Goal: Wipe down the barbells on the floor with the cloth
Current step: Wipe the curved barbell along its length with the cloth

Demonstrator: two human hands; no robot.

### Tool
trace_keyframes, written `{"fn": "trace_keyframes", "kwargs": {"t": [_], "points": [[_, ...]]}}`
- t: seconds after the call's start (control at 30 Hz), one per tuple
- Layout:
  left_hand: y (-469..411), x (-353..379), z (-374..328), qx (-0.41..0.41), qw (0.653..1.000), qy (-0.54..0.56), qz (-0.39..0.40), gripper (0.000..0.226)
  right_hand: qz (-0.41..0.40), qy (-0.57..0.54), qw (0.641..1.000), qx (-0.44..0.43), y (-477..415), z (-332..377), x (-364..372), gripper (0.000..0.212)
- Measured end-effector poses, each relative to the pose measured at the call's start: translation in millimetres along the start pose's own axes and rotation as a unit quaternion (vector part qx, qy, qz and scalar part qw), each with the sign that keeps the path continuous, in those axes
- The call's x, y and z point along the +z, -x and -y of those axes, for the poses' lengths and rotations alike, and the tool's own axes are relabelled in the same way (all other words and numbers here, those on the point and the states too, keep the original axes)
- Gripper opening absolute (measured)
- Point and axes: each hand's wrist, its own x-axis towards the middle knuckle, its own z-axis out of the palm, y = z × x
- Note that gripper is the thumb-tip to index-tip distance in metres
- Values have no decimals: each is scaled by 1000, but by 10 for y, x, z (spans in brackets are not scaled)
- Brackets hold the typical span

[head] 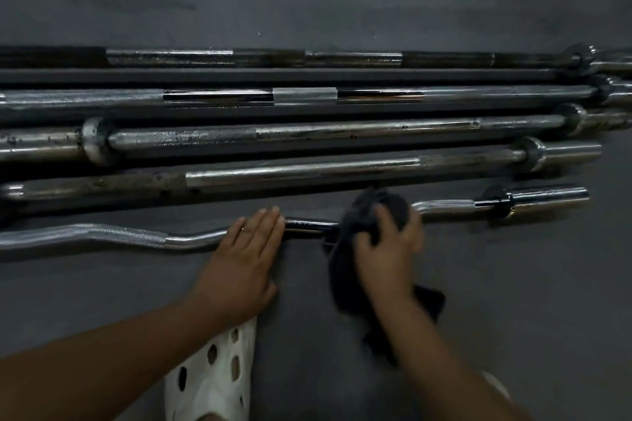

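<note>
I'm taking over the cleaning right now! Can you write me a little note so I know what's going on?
Left hand: flat, fingers straight, resting on the curvy bar.
Right hand: grips the dark cloth, wrapped over that bar's middle.
Things: curvy bar lies nearest on the floor; straight barbells lie side by side beyond it.
Done: curvy bar is being wiped; how much is finished cannot be told.
Left: finish it, then probably the straight ones; some look spotted.
</note>
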Motion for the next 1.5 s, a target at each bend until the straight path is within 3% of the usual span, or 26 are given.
{"fn": "trace_keyframes", "kwargs": {"t": [0.1,0.17,0.27,0.33,0.37,0.43,0.53,0.57,0.67,0.77,0.9,1.0,1.07,1.13,1.17,1.23,1.3,1.4,1.43,1.5], "points": [[-23,5,-62,-12,1000,0,-8,100,75,52,986,-137,435,287,168,73],[-28,5,-79,-14,1000,2,-23,95,45,103,972,-206,146,125,-9,61],[-11,27,-112,6,999,-6,-34,89,-30,88,993,-79,-364,-260,-303,31],[-42,48,-182,12,999,-6,-38,88,-46,55,997,3,-259,-116,-166,29],[-63,53,-216,13,999,-3,-34,89,-50,64,997,-7,-69,78,-36,34],[-106,38,-218,23,999,-7,-28,93,-19,71,993,-97,353,383,169,46],[-125,25,-175,38,999,-11,-29,93,58,86,967,-233,278,191,57,54],[-123,19,-172,35,999,-4,-30,92,44,90,969,-227,89,2,-63,53],[-133,35,-184,29,999,-5,-34,90,-48,64,996,-48,-346,-444,-363,50],[-130,33,-189,30,999,-6,-29,88,-68,42,994,74,-123,-98,-116,52],[-122,-9,-181,32,999,-7,-25,87,16,109,991,-69,322,153,67,14],[-121,-5,-187,31,999,-9,-26,86,8,74,981,-182,28,-365,-290,17],[-131,8,-189,24,999,-11,-30,86,-30,40,993,-110,-214,-524,-447,45],[-132,17,-203,22,1000,-6,-21,86,-28,-12,998,58,-240,-352,-332,76],[-129,11,-199,20,1000,-5,-19,86,-14,-22,993,112,-173,-171,-210,80],[-124,-10,-187,19,1000,-5,-16,86,15,0,995,94,24,149,-13,59],[-108,-14,-177,24,999,-3,-25,84,55,17,998,-2,132,153,34,40],[-81,-7,-166,39,998,-8,-46,80,128,-21,983,-130,74,-187,-225,43],[-79,-2,-160,44,998,-10,-53,79,94,-36,987,-123,-27,-319,-291,45],[-74,10,-160,51,997,-10,-56,78,-13,-60,998,2,-201,-475,-315,43]]}}
